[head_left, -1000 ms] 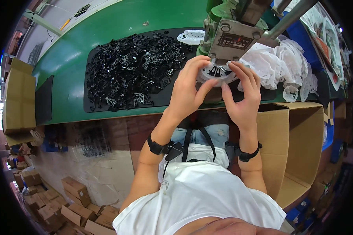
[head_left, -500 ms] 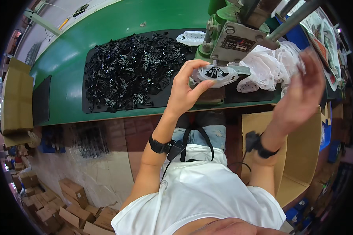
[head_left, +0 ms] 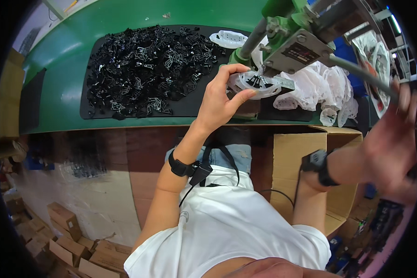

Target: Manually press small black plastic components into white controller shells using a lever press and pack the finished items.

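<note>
My left hand (head_left: 221, 95) pinches a translucent white oval plastic part (head_left: 267, 91) between thumb and fingers, under the head of a green and grey hand press (head_left: 297, 52). A small black fan-shaped pronged piece (head_left: 258, 82) sits in the part. To the right, my right hand (head_left: 391, 143) is raised and smeared by motion. Its fingers meet the outer end of the press's long metal lever (head_left: 363, 74) and appear closed round it; the exact grip is blurred.
A large heap of black pronged pieces (head_left: 148, 69) covers a dark mat on the green table (head_left: 62, 109). White plastic parts (head_left: 310, 85) pile up right of the press; another white part (head_left: 228, 39) lies behind it. Below the table edge stands an open cardboard box (head_left: 294, 160).
My right hand has moved outward to the right, to the lever's end. The lever has swung down toward me. My left hand still holds the white part under the press. The view has shifted slightly.
</note>
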`<state>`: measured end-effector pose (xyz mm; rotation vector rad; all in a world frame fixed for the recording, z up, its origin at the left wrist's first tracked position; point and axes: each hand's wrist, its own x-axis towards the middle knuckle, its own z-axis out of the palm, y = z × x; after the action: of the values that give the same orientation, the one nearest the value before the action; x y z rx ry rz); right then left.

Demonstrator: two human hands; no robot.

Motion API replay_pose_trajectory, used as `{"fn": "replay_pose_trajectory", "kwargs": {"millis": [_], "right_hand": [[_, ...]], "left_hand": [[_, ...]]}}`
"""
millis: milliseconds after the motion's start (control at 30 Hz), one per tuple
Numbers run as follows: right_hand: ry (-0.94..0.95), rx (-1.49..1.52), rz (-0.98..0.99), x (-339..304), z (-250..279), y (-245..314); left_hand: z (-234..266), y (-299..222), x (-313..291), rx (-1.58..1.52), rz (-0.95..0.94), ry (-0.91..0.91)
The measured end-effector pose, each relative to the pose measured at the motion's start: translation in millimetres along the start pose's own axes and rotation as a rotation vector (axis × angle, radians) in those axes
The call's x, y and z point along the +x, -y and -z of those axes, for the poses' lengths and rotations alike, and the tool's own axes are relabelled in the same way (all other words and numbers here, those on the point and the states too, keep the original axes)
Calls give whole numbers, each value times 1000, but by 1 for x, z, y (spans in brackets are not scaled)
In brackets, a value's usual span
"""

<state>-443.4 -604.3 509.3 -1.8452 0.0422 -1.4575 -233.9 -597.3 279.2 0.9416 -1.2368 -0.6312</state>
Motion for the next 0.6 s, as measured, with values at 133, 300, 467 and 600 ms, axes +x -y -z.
{"fn": "replay_pose_trajectory", "kwargs": {"millis": [133, 300, 467, 600], "right_hand": [[-167, -99, -21, -65, -9, 8], [-248, -105, 118, -133, -31, -26], [-377, -256, 47, -218, -49, -74], [-306, -626, 127, -214, -42, -90]], "left_hand": [[1, -4, 2, -46, 75, 42], [2, 0, 0, -16, 77, 44], [1, -1, 2, 33, 39, 58], [2, 1, 6, 110, -73, 75]]}}
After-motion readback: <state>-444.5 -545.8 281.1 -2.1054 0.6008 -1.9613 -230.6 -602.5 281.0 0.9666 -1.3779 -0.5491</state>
